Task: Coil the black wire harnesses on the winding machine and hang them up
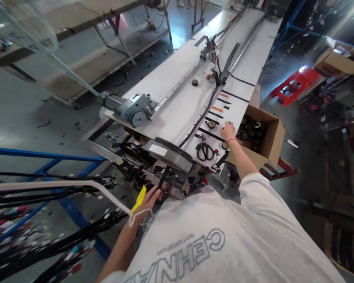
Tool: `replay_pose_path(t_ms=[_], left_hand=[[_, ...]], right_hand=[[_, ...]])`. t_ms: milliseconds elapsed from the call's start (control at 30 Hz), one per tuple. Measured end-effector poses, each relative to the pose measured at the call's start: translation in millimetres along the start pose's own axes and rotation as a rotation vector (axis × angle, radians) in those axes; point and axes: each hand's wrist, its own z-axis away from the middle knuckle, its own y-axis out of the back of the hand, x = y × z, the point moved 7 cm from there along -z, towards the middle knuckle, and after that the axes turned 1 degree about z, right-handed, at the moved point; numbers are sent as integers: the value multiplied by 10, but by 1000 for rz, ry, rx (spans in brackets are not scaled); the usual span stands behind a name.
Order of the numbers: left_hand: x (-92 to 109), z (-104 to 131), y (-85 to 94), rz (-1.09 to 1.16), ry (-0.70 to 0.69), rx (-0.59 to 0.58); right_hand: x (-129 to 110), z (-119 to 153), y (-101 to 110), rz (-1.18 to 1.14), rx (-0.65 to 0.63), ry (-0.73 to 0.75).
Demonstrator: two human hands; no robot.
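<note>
Stretching away from the person is a long white table, which carries metal rails and carries most of the things in use. Against its right edge stands an open cardboard box, with many dark rolls inside. At the near end of the table there is a big round part with a white label on its side.

The right hand is over the table, close to the box; its fingers are partly bent, and whether they pinch something I cannot tell. The left hand is low, below the round part, beside a black strip — the fingers are near together there, but the grip is partly hidden, so I cannot tell if it is firm.

Black scissors lie on the table, nearer to the body than the right hand. One tape roll lies just to the left of this hand, among short orange pieces and black pieces.

The step in hand seems, in my judgement, a reach among these small things — to lift the roll would call for moving the fingers left and closing them on its rim.
</note>
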Motion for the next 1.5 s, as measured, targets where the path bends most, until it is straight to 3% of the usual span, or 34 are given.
replay_pose_path(t_ms=[67, 133, 167, 233, 300, 367, 467, 533, 600, 667, 733, 833, 933, 1133, 1267, 1367, 1500], left_hand=[[85, -64, -10, -7, -49, -30], [137, -106, 8, -17, -72, -46], [153, -120, 26, -16, -79, -46], [173, -136, 67, -3, -88, -36], [175, -151, 101, 6, -88, -24], [164, -181, 121, 11, -85, -21], [142, -259, 142, 2, -75, -24], [158, -317, 186, -26, -77, 4], [221, -361, 274, -29, -97, 69], [316, -395, 368, 25, -127, 114], [406, -428, 437, 89, -150, 110], [472, -476, 488, 120, -167, 54], [455, -515, 502, 107, -185, 5], [324, -573, 437, -46, -258, -45], [185, -608, 285, -314, -341, -66], [116, -616, 166, -391, -370, -97], [168, -551, 147, -547, -357, 2]], right_hand=[[-461, 393, -155, -245, -50, 214], [-950, 898, -473, -542, -357, 474], [-1121, 1121, -617, -649, -506, 525], [-1337, 1392, -815, -775, -716, 499], [-1462, 1441, -858, -777, -790, 402], [-1588, 1420, -745, -689, -763, 365], [-1746, 1528, -358, -585, -423, 417], [-1847, 1879, -206, -579, -267, 568], [-1931, 2325, -310, -556, -329, 747], [-1954, 2609, -580, -458, -430, 796], [-1945, 2598, -872, -319, -416, 676], [-1971, 2344, -1229, -204, -398, 474], [-2017, 2196, -1396, -292, -451, 463], [-1964, 2237, -1243, -407, -355, 527], [-2135, 2198, -1200, -379, -376, 578], [-2279, 2149, -1168, -370, -327, 645], [-2413, 2130, -1124, -283, -273, 717]])
